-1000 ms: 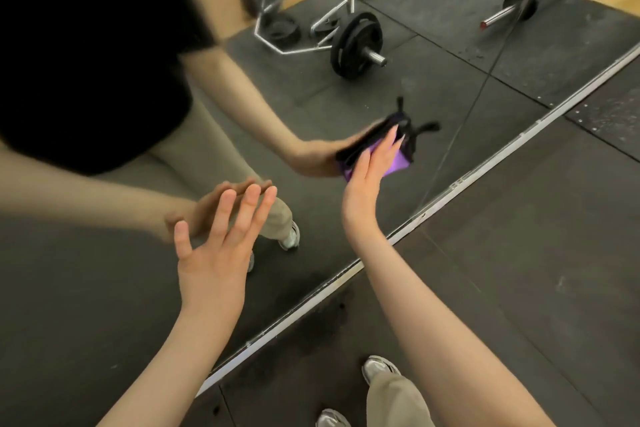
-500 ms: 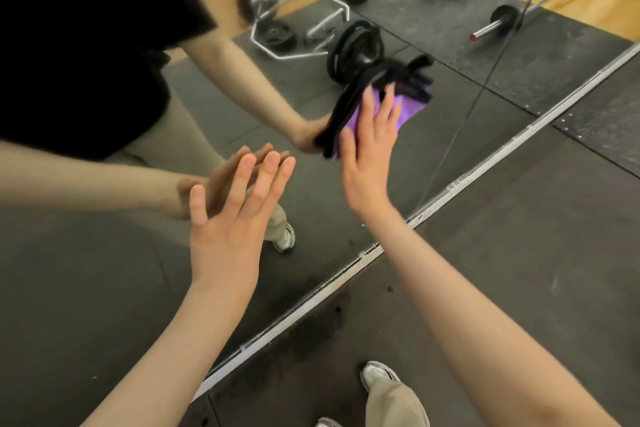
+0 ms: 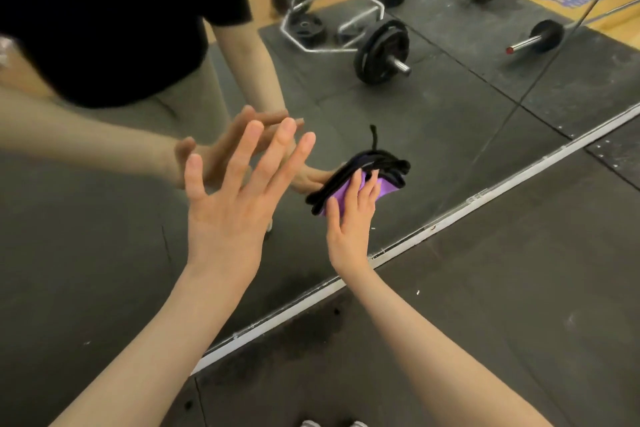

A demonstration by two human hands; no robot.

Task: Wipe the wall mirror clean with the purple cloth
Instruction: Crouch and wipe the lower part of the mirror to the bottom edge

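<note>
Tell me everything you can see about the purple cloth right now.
The purple cloth is a soft fabric piece, purple with dark edging that looks black, bunched rather than spread flat. The right hand presses it against the wall mirror with the fingers laid over it, low on the glass near the mirror's bottom frame. Its reflection bunches dark right behind it. The left hand is open and apart from the cloth.

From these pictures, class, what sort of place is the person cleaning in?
Most likely a gym's weights area: the wall mirror reflects a loaded hex bar, barbells and black rubber floor mats.
</note>
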